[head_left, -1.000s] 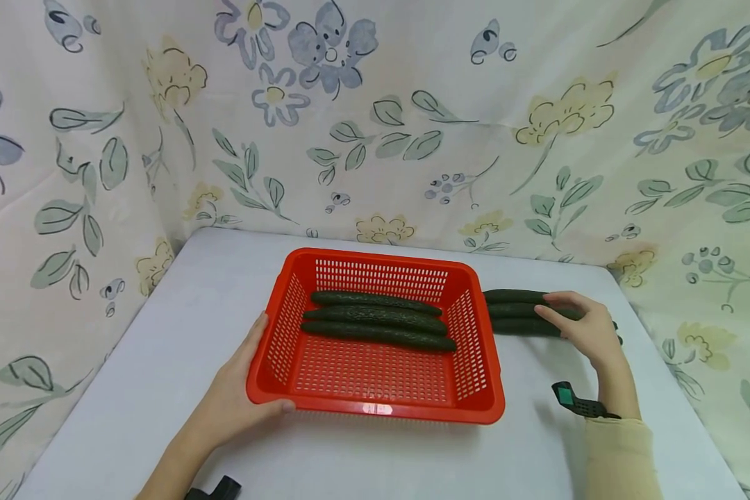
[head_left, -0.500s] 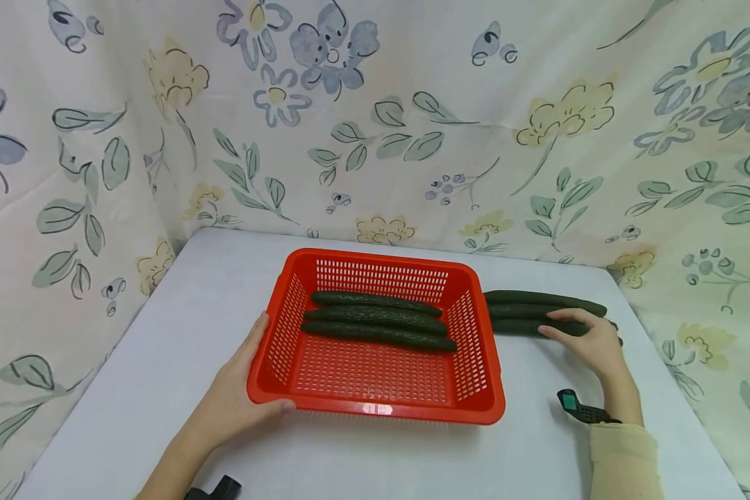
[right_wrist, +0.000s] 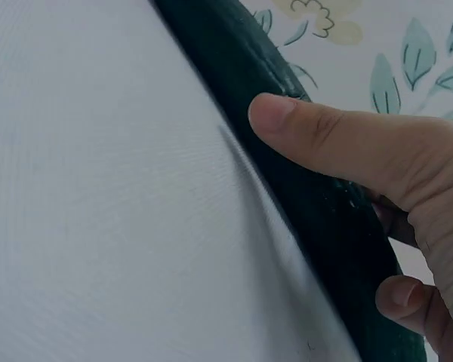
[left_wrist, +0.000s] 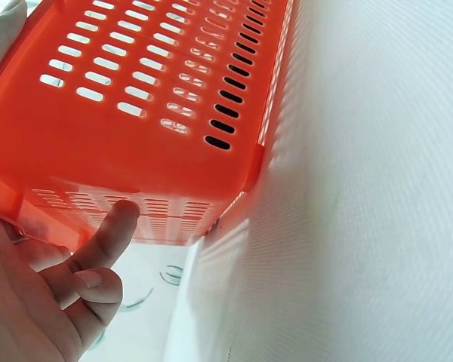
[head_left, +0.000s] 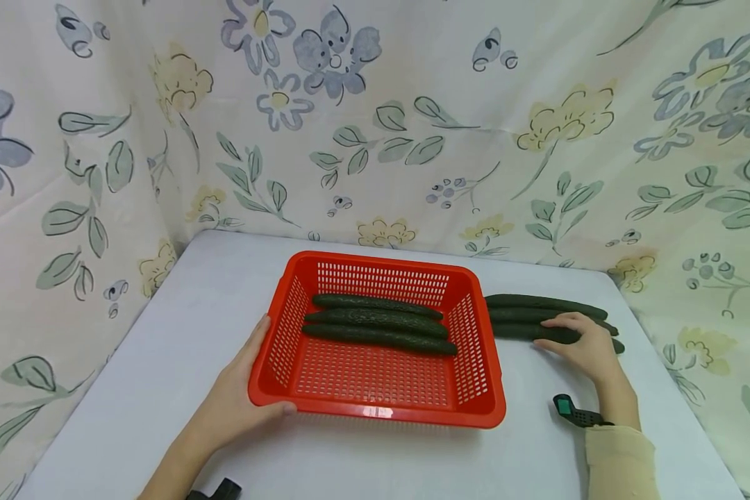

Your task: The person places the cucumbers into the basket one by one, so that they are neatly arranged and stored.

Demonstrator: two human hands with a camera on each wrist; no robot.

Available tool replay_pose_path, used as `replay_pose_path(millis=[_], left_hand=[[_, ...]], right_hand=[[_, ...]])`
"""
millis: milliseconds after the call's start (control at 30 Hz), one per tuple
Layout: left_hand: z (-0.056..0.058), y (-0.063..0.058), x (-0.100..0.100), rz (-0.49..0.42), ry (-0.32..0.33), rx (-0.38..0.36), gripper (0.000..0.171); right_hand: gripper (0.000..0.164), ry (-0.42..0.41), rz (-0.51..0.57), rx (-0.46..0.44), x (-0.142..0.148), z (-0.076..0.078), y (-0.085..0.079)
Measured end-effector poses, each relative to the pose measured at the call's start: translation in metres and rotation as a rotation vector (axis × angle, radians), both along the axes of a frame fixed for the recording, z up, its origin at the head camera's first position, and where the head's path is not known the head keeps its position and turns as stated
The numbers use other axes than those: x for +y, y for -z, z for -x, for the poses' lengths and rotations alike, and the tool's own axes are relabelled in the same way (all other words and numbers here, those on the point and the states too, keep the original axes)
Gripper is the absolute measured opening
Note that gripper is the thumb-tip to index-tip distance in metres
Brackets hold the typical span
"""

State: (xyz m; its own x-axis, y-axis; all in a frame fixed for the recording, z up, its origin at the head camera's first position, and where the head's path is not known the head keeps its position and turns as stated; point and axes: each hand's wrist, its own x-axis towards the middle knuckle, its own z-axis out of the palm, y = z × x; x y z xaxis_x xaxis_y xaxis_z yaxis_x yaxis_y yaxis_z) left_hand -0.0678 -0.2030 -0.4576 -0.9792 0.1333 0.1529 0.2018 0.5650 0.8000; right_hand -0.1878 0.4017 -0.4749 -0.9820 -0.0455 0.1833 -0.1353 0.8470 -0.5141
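Observation:
A red plastic basket (head_left: 406, 414) with slotted walls stands mid-table, three dark green cucumbers (head_left: 378, 319) lying side by side in it. My left hand (head_left: 234, 396) holds its near left corner, thumb on the front rim and fingers along the left wall. In the left wrist view, fingertips (left_wrist: 121, 215) lie against the slotted wall (left_wrist: 158, 143). Right of the basket, my right hand (head_left: 587, 347) grips the nearest cucumber (head_left: 514, 332) of a row of three. Its thumb (right_wrist: 287, 124) presses the near side of that cucumber (right_wrist: 317, 219); other fingers reach over the far side, partly hidden.
Two more cucumbers (head_left: 553, 302) lie just behind the gripped one, their left ends close by the basket's right wall. White cloth covers the table (head_left: 225, 278). Flower-printed curtains (head_left: 400, 194) hang along the back and both sides.
My right hand has come toward me from the farther cucumbers to the nearest one and its fingers have closed around it. My left hand and the basket stay put.

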Motion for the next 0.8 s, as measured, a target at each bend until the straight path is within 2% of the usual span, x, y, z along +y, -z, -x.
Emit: replay_pose_path(millis=[167, 400, 800], left_hand=[[-0.001, 0.0, 0.0, -0.001, -0.001, -0.002, 0.132], [-0.001, 0.0, 0.0, 0.003, -0.001, -0.004, 0.132], [-0.001, 0.0, 0.001, -0.012, -0.003, -0.006, 0.132]], right_hand=[[0.042, 0.012, -0.017, -0.008, 0.0, -0.001, -0.002], [0.055, 0.066, 0.021, -0.093, 0.002, -0.004, -0.002], [0.052, 0.064, 0.116, -0.084, 0.01, -0.008, 0.003]])
